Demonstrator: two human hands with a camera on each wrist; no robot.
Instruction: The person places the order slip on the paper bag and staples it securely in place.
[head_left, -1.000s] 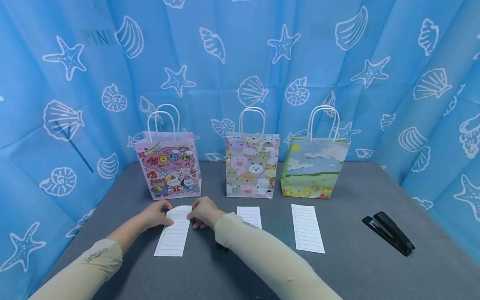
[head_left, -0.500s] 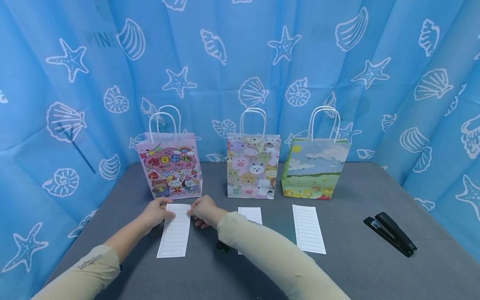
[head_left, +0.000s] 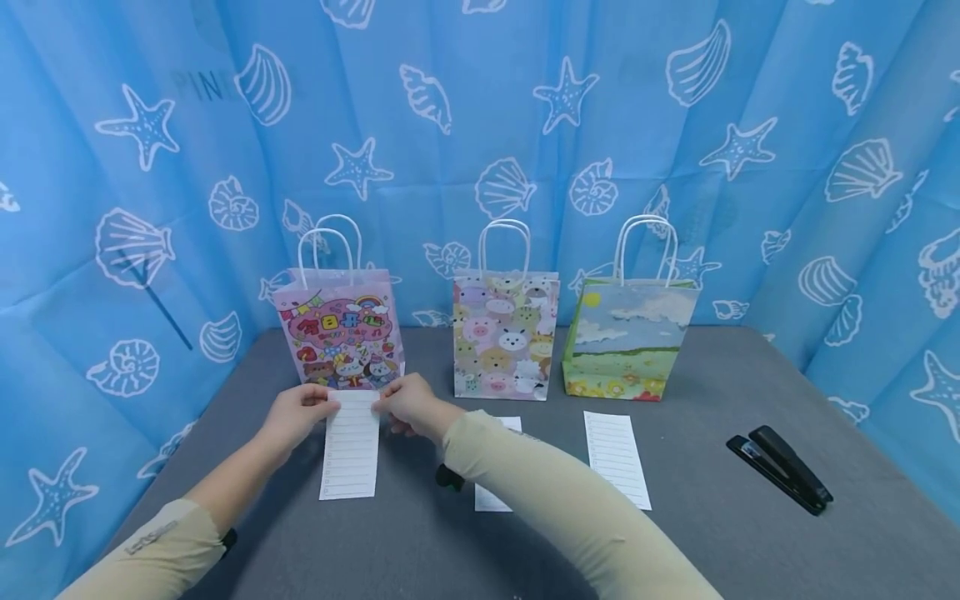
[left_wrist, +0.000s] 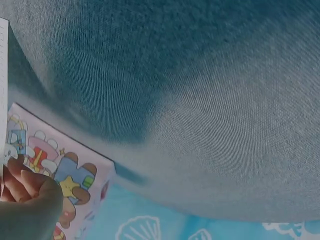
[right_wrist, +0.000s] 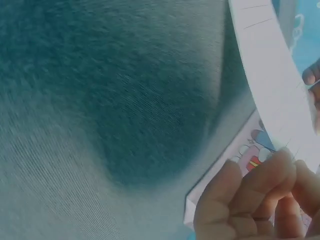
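A lined white paper slip (head_left: 351, 450) is held by its top corners in front of the pink cartoon gift bag (head_left: 341, 333). My left hand (head_left: 296, 414) pinches its upper left edge, my right hand (head_left: 414, 407) its upper right edge. In the right wrist view the slip (right_wrist: 275, 65) curves away from the right hand's fingertips (right_wrist: 285, 162). At the left border of the left wrist view, the left hand (left_wrist: 32, 200) shows beside the bag's bear print. A second lined slip (head_left: 491, 498) lies partly hidden under the right forearm; a third (head_left: 617, 454) lies to its right.
The animal-face gift bag (head_left: 504, 337) and the meadow-print gift bag (head_left: 628, 342) stand upright to the right of the pink one. A black stapler (head_left: 780, 468) lies on the grey table (head_left: 720, 542) at the right. Behind hangs a blue shell-print curtain (head_left: 465, 108).
Both hands have lifted the slip's top edge up and toward the pink bag, so it now overlaps the bag's lower front in the head view. Bags and stapler stay in place.
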